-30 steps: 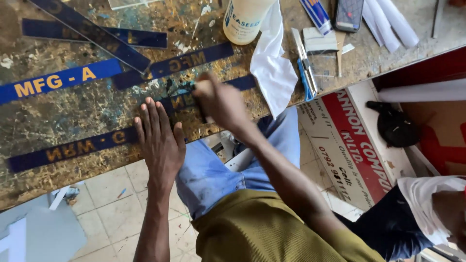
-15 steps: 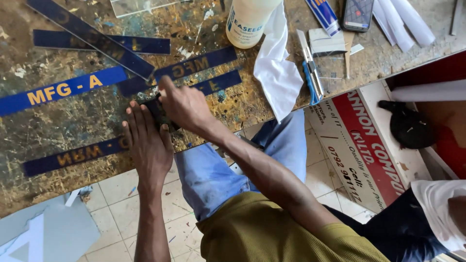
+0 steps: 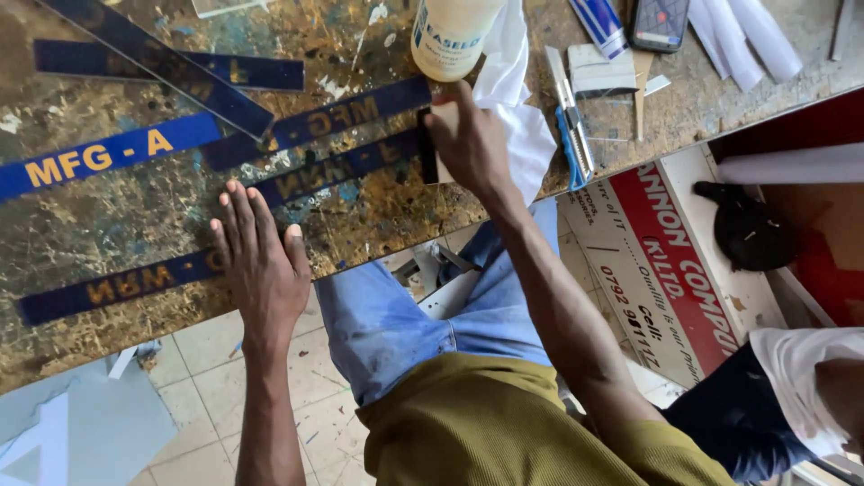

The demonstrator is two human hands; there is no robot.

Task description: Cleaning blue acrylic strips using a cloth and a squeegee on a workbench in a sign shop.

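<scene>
My left hand lies flat, fingers spread, on a long blue strip with yellow letters near the front edge of the stained worktable. My right hand grips a small dark flat scraper, pressed against the right end of that same strip. Three more blue lettered strips lie further back on the table, some of them overlapping.
A white bottle, a white cloth, a blue utility knife and a phone lie to the right of my right hand. A red-and-white signboard leans below the table. Another person is at the lower right.
My right hand has slid the scraper rightward along the strip to its right end. My left hand stays flat on the strip.
</scene>
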